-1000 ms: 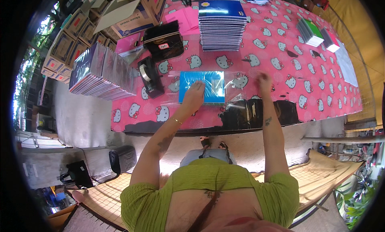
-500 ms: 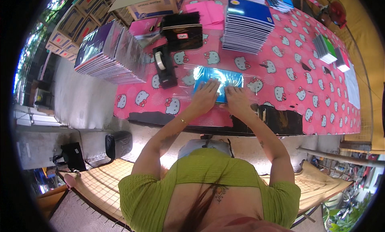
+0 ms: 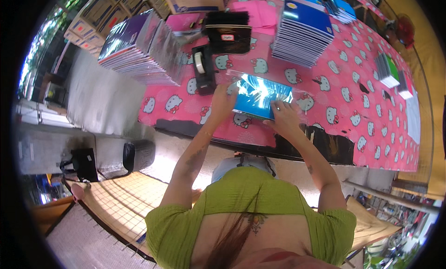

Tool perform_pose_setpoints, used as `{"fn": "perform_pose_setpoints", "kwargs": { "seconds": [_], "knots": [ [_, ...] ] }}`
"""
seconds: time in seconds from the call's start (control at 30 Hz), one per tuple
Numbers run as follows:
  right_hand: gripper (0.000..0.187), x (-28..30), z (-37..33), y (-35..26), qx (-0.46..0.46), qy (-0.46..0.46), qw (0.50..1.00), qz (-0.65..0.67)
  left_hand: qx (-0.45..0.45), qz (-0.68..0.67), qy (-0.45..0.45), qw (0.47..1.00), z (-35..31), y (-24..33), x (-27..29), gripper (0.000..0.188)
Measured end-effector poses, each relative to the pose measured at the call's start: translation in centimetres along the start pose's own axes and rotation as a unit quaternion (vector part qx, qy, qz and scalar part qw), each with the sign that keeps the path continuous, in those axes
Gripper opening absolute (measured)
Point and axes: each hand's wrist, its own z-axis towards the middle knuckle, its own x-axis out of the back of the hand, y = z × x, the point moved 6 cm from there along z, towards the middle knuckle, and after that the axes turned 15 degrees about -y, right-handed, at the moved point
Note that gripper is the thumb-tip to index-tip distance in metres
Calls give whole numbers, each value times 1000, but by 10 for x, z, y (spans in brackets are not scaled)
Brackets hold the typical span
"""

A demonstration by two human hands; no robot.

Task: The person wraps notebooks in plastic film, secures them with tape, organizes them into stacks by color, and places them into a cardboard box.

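Observation:
A blue notebook (image 3: 258,98) in a shiny clear plastic sleeve (image 3: 297,96) lies on the table in front of me, slightly turned. At its left end my left hand (image 3: 224,101) has its fingers bent in on the edge of the plastic; the fingertips are partly hidden. My right hand (image 3: 284,116) rests on the notebook's near right corner, with its fingers stretched out flat. Just beyond my left hand stands a black tape dispenser (image 3: 203,71) with a roll of clear tape.
A tall stack of blue notebooks (image 3: 304,34) stands at the far right, a plastic-wrapped stack (image 3: 139,48) at the left. A black box (image 3: 227,36) and pink sheets (image 3: 258,16) lie behind. Smaller green-topped notebooks (image 3: 388,71) sit far right on the pink patterned tablecloth (image 3: 320,111).
My left hand has slid off the notebook's top to its left end. My right hand has shifted toward the near right corner. The notebook now lies slightly turned and the whole view has tilted.

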Motion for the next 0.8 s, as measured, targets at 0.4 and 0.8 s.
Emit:
{"fn": "perform_pose_setpoints", "kwargs": {
  "seconds": [0.4, 0.8],
  "knots": [
    [41, -5, 12, 4, -54, 91, 992, 70, 303, -381, -236, 841, 16, -61, -51, 61],
    [20, -14, 24, 33, -53, 129, 987, 84, -139, 170, -32, 975, 21, 108, -12, 52]
  ]
}}
